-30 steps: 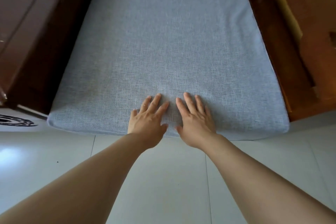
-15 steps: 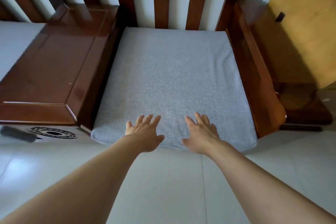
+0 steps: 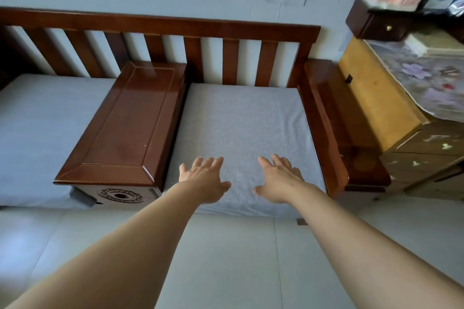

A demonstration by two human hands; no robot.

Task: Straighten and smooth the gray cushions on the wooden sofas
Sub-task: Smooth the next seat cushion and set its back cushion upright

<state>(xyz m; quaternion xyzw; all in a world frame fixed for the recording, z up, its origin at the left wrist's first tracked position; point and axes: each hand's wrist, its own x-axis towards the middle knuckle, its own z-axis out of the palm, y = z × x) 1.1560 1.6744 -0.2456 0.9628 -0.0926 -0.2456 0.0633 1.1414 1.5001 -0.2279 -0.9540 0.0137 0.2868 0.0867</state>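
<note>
Reaching out both arms: my left hand [image 3: 203, 179] and right hand [image 3: 280, 179] are flat, fingers straight, grasping nothing, over the front of the gray cushion [image 3: 241, 120] seated in the wooden sofa [image 3: 160, 25].

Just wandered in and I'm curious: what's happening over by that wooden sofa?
A person is tidying the sofa's gray seat cushion. The left hand and right hand are both open, fingers spread, over the cushion's front part; whether they touch it cannot be told. The cushion looks flat and sits squarely between the wooden console and the wooden armrest. Another gray cushion lies left of the console.
</note>
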